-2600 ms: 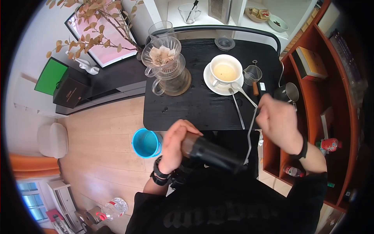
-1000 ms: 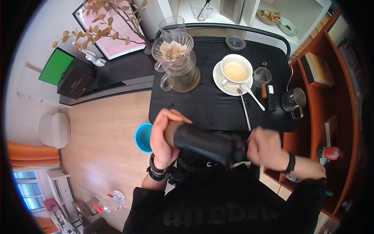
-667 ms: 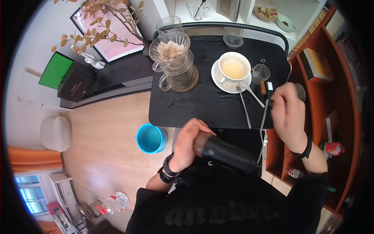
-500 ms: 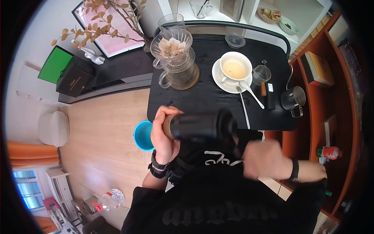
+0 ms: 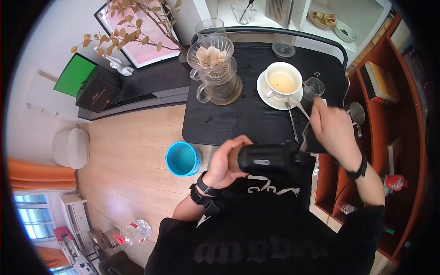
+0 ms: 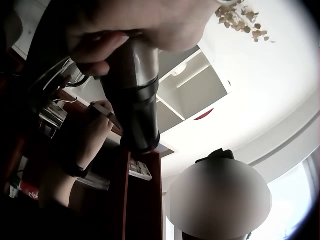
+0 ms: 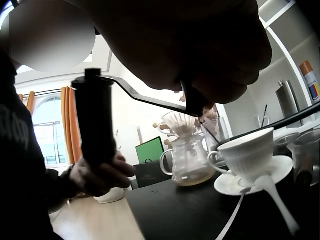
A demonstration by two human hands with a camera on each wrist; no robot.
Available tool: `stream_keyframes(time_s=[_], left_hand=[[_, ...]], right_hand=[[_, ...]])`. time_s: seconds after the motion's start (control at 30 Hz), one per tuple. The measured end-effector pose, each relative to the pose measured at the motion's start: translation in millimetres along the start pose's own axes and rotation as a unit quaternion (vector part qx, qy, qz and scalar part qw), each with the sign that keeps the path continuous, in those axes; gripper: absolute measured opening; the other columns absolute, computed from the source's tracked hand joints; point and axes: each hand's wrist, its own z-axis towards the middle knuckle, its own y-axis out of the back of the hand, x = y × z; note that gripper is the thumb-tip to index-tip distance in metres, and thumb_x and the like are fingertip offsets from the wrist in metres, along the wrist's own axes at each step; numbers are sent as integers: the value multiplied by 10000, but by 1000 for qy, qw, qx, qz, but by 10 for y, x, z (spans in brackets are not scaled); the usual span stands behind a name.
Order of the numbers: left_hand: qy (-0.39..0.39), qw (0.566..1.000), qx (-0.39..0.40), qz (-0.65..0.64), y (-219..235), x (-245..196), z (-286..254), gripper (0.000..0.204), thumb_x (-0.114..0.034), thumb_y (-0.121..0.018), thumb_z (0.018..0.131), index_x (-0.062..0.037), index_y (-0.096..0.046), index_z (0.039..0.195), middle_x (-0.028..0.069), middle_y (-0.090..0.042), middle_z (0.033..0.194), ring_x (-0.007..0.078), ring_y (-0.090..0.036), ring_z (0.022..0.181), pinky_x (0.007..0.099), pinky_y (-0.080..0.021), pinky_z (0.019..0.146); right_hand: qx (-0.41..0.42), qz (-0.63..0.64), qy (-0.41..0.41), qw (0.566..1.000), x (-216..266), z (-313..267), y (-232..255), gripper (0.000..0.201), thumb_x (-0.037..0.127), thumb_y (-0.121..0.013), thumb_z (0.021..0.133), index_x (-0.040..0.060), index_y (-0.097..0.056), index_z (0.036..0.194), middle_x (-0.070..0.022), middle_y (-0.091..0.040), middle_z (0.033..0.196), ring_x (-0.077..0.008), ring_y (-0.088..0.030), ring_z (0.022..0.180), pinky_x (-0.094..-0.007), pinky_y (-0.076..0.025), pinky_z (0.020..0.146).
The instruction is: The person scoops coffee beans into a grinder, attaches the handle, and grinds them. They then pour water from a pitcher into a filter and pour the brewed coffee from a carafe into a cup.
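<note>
A black hand coffee grinder (image 5: 270, 158) lies nearly level in the head view, in front of the black table (image 5: 243, 123). My left hand (image 5: 223, 164) is wrapped around its brownish end. The right hand (image 5: 337, 133) grips the end of the metal crank (image 7: 142, 96), which reaches out from the grinder's top in the right wrist view. The knob is hidden by the fingers. Beyond that hand, a white cup (image 7: 250, 157) with pale liquid rests on a saucer (image 5: 262, 91). A white spoon (image 7: 277, 205) leans on the saucer, and a thin metal spoon (image 5: 292, 123) lies beside it.
A glass carafe (image 5: 222, 91) with a dripper (image 5: 224, 46) and used filter paper stands on the table's left. A small glass pitcher (image 5: 316, 89) and a metal jug (image 5: 356, 113) are at the right. A blue bucket (image 5: 169, 160) stands on the floor, a red-brown shelf (image 5: 408, 137) at the right.
My right hand has circled with the crank, from low near my body to up over the table's right edge. The grinder has tilted and shifted; the left hand keeps its grip.
</note>
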Motion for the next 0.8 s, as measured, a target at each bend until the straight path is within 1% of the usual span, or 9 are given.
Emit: stream_keyframes(time_s=[0.1,0.17,0.23,0.27,0.4,0.5,0.63,0.7,0.8], left_hand=[[-77,989,-109,-68,52,-92,2,277,-302,-380,1002,-86,-554,1005,39,-624,819,139,-558,520,191,-345,371],[-152,987,-44,-22,283,-7,90,276,-307,-389,1010,-97,-566,1025,42,-638,868,107,-564,595,193,-315,397],[-160,949,-212,168,-3,97,133,298,-328,-399,1010,-93,-579,1046,38,-630,865,91,-568,608,200,-383,421],[-169,939,-147,262,-5,154,152,325,-345,-409,1006,-83,-599,1036,30,-619,858,77,-567,620,191,-419,441],[-104,946,43,305,-4,269,113,381,-298,-378,1002,7,-598,945,79,-598,935,116,-587,835,273,-484,733],[-173,971,9,165,-68,44,-44,370,-297,-385,1002,8,-589,949,86,-597,969,123,-583,882,291,-482,791],[-276,938,-167,125,-44,-214,-56,347,-304,-365,1030,-40,-587,992,31,-616,824,73,-568,588,189,-423,453],[-263,918,-167,245,58,-83,27,356,-309,-363,1042,-41,-594,1001,26,-604,834,63,-560,673,191,-440,552],[-165,893,-44,417,-52,136,48,351,-268,-375,1013,-2,-603,989,79,-602,933,140,-558,893,269,-437,814]], right_hand=[[118,70,29,990,313,-417,212,153,176,-588,884,45,-530,830,-153,-560,538,-331,-614,487,-444,-483,464],[192,119,108,968,606,-625,401,151,189,-647,794,83,-541,771,-88,-569,569,-264,-593,475,-386,-442,430],[32,260,297,918,729,-691,377,152,234,-667,715,131,-556,710,-20,-561,614,-205,-559,493,-337,-404,434],[-40,247,353,902,737,-655,393,144,269,-665,665,174,-557,660,26,-532,647,-188,-522,513,-296,-384,461],[-220,225,193,929,387,-75,423,88,152,-618,764,79,-572,750,-81,-560,623,-276,-550,524,-359,-400,457],[-31,-9,-19,999,101,-73,212,101,116,-561,886,23,-568,845,-130,-587,609,-348,-618,552,-435,-474,492],[191,142,87,967,551,-675,124,112,179,-647,779,84,-589,768,-115,-561,566,-288,-610,506,-407,-443,450],[8,258,323,911,703,-748,240,130,211,-673,660,132,-575,690,-42,-524,565,-215,-538,456,-341,-394,424],[-162,242,336,896,555,-444,438,122,198,-648,679,127,-549,677,-28,-515,590,-206,-520,475,-322,-386,440]])
